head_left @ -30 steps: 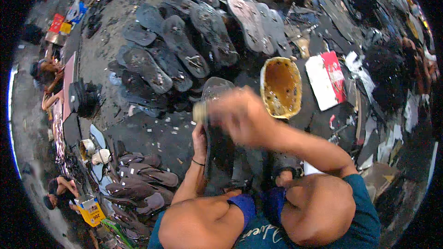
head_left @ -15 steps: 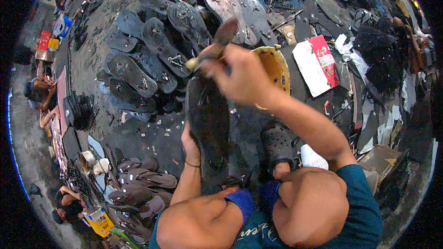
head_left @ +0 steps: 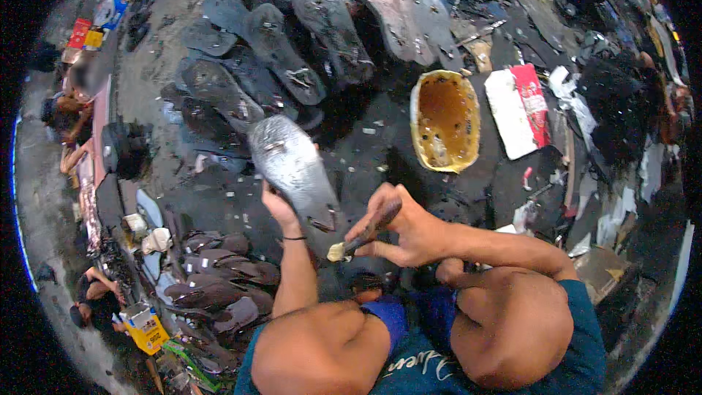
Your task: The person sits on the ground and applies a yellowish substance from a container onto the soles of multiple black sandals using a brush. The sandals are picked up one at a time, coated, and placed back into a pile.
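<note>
My left hand (head_left: 279, 206) grips a dark sandal sole (head_left: 298, 170) by its edge, fingers mostly hidden beneath it. The sole lies tilted, and its upward face shines as if wet. In my right hand (head_left: 408, 230) is a brush (head_left: 382, 218) with a dark handle, its pale yellowish tip pointing down and left near the sole's lower end. Whether tip and sole touch, I cannot tell. Ahead and to the right sits a yellow-rimmed tub (head_left: 415, 113) holding amber, sticky-looking glue.
Many dark soles (head_left: 281, 51) lie in overlapping rows ahead. Brown slippers (head_left: 219, 267) are stacked at left. A red-and-white cardboard piece (head_left: 512, 121) lies right of the tub, with scraps beyond. Other people (head_left: 69, 128) sit at far left, near a yellow box (head_left: 146, 328).
My right hand with the brush has come back from the sole's far end toward my knees. The sole has tilted left, its shiny face now showing. The view has shifted, uncovering the tub.
</note>
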Action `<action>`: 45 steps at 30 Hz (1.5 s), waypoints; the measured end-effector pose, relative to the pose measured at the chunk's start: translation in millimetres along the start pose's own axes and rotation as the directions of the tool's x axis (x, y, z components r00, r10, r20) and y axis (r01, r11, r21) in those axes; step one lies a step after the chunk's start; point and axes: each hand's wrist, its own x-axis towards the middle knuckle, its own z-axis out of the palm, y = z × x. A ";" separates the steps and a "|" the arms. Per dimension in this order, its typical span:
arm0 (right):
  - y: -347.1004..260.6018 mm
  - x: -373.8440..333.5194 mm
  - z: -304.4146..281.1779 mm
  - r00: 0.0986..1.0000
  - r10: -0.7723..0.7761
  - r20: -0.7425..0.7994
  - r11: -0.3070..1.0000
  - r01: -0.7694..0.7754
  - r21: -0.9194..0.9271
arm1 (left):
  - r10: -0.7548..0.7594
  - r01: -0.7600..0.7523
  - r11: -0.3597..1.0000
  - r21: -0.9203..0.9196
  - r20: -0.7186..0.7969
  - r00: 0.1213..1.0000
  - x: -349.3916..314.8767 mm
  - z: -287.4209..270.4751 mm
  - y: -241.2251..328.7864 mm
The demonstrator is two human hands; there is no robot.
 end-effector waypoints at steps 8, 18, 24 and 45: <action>91.8 -21.0 -123.0 0.781 0.075 -0.620 0.466 -0.577 -0.671 | -0.474 0.721 0.538 -0.436 0.551 0.687 -125.1 -35.8 12.1; -40.6 -60.4 -139.9 0.512 0.855 -0.086 0.387 -0.739 -0.551 | -0.516 0.733 0.552 -0.397 0.527 0.675 -103.4 -10.3 43.4; -52.7 27.3 -78.5 0.914 0.243 -0.324 0.970 -0.223 0.099 | -0.265 0.687 0.552 -0.472 0.682 0.682 -33.1 65.5 52.4; -19.0 56.6 -27.7 0.890 -0.455 -0.036 0.840 0.416 -0.348 | -0.194 0.558 0.619 -0.552 0.581 0.790 -37.2 93.9 99.3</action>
